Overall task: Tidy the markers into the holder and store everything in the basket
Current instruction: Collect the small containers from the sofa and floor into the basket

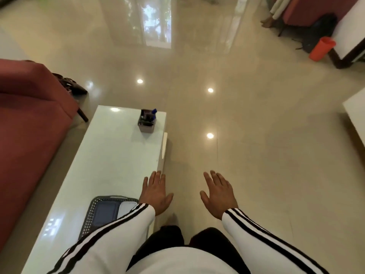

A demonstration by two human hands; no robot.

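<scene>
A grey holder (146, 123) stands near the far right corner of the white table (110, 159); a blue-capped marker and other dark ones stick out of it. A dark perforated basket (92, 212) sits at the table's near end, with a blue and a white flat item inside, partly hidden by my left sleeve. My left hand (157, 191) hovers flat with straight fingers over the table's right edge, empty. My right hand (218, 193) is spread open over the floor, to the right of the table, also empty.
A red sofa (27, 123) runs along the table's left side, with a dark bag (68, 84) behind it. Glossy tiled floor stretches to the right. An orange cylinder (321, 48) and another person's feet (267, 21) are at the far right.
</scene>
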